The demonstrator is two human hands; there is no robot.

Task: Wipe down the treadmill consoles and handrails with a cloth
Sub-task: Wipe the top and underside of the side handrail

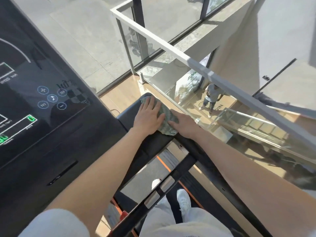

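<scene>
Pressing flat on the green cloth (165,118), left hand (148,117) has its fingers (150,104) straight and released, palm down, gripping nothing. Right hand (183,123) lies just beside it, fingers straight too, resting on the cloth's right edge. Both bare forearms are stretched forward, nearly parallel. The cloth sits bunched between and under the hands, toward the far end of the wide black handrail (132,108). Console screen (34,100) is to the left, tilted. Front grip bar (159,190) crosses below the arms.
</scene>
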